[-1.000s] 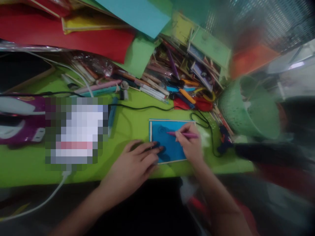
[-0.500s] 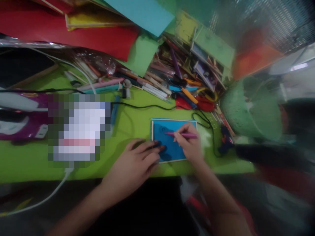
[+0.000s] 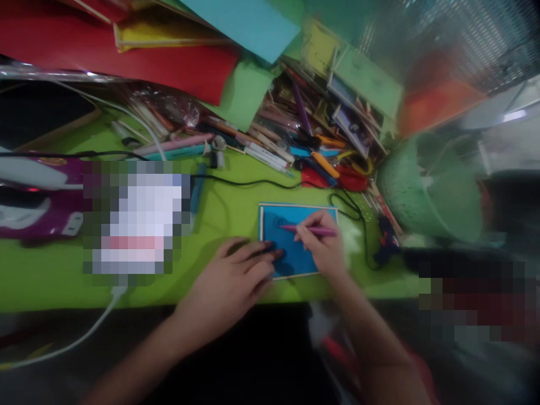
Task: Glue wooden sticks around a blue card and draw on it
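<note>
Left hand: Fingers loosely spread and slightly bent, the left hand (image 3: 236, 281) grasps nothing, its fingertips lying over the lower left of a blue panel.
Right hand: The right hand (image 3: 323, 242) grips a purple pen (image 3: 325, 231) between thumb and fingers, its tip pointing left, over the panel; whether it touches the surface cannot be told.
Blue panel: Edged with pale strips, the blue panel (image 3: 295, 259) lies flat near the front edge of a lime-green tabletop (image 3: 236, 211), between the two hands.
Dark marks: Small curled lines (image 3: 280, 221) show on the panel's upper left, just beside the pen tip.
White cable: At left, a white cable (image 3: 99, 332) runs up to a pixelated pale object (image 3: 137, 219).
Purple device: Beyond it, at far left, sits a purple and white device (image 3: 40, 225).
Black cord: Behind the panel, a thin black cord (image 3: 244, 183) crosses the tabletop.
Green basket: At right stands a green basket (image 3: 400, 185).
Tool clutter: White pens (image 3: 268, 158) lie near an orange-handled tool (image 3: 324, 164).
Coloured sheets: Farthest back, a red sheet (image 3: 177, 70) lies partly beneath a light-blue sheet (image 3: 248, 28).
</note>
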`<state>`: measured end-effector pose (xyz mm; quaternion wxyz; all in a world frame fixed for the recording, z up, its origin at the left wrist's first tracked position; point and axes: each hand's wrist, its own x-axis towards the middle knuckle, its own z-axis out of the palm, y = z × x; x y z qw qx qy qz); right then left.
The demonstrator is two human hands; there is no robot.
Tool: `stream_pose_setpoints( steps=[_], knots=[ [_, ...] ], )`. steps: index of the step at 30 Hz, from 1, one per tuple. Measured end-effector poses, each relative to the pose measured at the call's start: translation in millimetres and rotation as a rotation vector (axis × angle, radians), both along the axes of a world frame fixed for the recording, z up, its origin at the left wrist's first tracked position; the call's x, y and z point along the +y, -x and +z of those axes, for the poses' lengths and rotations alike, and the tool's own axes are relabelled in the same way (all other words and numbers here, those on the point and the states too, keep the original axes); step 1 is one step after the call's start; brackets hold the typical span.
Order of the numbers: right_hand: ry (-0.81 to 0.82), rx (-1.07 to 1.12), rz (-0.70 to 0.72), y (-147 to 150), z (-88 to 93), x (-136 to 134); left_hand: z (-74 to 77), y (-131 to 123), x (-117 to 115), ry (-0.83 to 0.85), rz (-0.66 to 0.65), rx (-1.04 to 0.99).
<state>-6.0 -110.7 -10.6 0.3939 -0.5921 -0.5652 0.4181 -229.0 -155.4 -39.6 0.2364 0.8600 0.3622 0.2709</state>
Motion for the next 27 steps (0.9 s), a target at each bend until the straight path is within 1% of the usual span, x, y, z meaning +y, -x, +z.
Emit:
stream_pose_setpoints(
  steps=[6,10,15,22,27],
  knots=[
    [0.014,0.019,-0.004,1.3,2.4,0.9,-1.0,0.1,0.0,0.002,-0.006,-0.002],
    [-0.013,0.013,0.01,1.6,0.7,0.1,-0.4,0.0,0.4,-0.009,0.001,-0.017],
    [-0.008,-0.014,0.021,0.3,-1.6,-0.6,-0.4,0.2,0.4,-0.011,-0.002,-0.019],
    [-0.08,-0.098,-0.034,-1.5,-3.4,-1.1,-1.1,0.0,0.2,-0.012,0.003,-0.018],
    [-0.107,-0.098,-0.065,-2.7,-3.2,-0.5,-1.6,0.1,0.2,-0.012,0.004,-0.004]
  ],
)
